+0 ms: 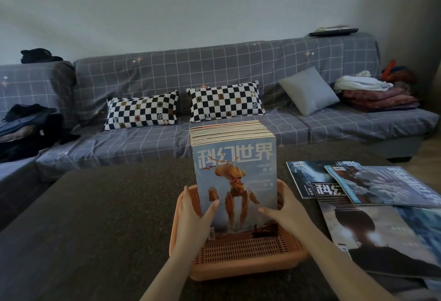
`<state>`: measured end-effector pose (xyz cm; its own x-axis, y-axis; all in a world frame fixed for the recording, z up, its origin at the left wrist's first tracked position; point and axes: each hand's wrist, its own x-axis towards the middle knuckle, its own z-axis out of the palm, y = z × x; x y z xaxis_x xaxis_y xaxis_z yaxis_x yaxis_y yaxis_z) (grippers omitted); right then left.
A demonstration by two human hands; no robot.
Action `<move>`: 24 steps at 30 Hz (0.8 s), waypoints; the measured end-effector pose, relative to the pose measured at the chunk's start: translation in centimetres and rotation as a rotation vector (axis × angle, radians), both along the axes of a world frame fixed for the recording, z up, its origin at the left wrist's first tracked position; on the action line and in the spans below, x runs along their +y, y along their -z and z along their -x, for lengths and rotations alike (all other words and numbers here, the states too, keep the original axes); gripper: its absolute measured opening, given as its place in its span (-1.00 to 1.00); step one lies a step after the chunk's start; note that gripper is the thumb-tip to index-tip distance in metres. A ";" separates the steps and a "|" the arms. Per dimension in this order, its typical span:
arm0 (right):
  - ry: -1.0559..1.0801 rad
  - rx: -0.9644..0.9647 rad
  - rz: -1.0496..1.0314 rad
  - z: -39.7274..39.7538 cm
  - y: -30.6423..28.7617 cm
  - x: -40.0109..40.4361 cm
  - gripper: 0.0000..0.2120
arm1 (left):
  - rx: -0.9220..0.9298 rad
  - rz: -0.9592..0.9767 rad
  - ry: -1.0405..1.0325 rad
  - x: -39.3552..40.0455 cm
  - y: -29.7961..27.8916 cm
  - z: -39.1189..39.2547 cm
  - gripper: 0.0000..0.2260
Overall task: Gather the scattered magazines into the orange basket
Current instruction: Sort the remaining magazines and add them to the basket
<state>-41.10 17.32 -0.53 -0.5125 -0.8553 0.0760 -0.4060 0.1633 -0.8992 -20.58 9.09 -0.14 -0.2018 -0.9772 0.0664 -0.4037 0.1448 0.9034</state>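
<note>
A thick stack of magazines (pixel 235 169) stands upright in the orange basket (pixel 241 255) on the dark table; its front cover is pale blue with an orange creature. My left hand (pixel 194 207) grips the stack's left edge, thumb on the cover. My right hand (pixel 286 207) grips its right edge in the same way. Several loose magazines (pixel 377 195) lie overlapping flat on the table to the right of the basket.
The dark table (pixel 95 229) spreads left of the basket. Behind it stands a grey checked sofa (pixel 214 66) with two chequered pillows (pixel 186 107), a grey cushion (pixel 307 90), folded cloth (pixel 374 93) at right and dark clothes (pixel 26 124) at left.
</note>
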 end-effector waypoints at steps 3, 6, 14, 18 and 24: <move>0.061 0.039 -0.037 -0.6 0.2 1.2 -0.11 | -0.026 0.012 -0.142 1.7 0.1 -0.4 -0.37; 0.088 0.182 0.013 -1.3 0.4 2.7 -0.20 | -0.082 0.122 -0.184 3.2 0.3 -0.5 -0.62; 0.137 0.347 0.108 -1.3 0.4 7.1 -0.68 | -0.114 0.168 0.183 6.6 -0.5 3.0 -0.87; 0.142 0.332 0.124 -0.2 0.3 9.5 -0.69 | -0.096 0.176 0.274 8.4 -0.5 6.3 -0.89; 0.231 0.346 0.054 3.0 1.6 12.9 -0.68 | -0.090 0.171 0.373 11.4 0.2 11.3 -0.86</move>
<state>-44.10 30.20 -2.14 -0.6263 -0.7111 0.3193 -0.6440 0.2413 -0.7259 -31.87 20.44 -0.37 -0.5520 -0.8125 0.1872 -0.3714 0.4406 0.8173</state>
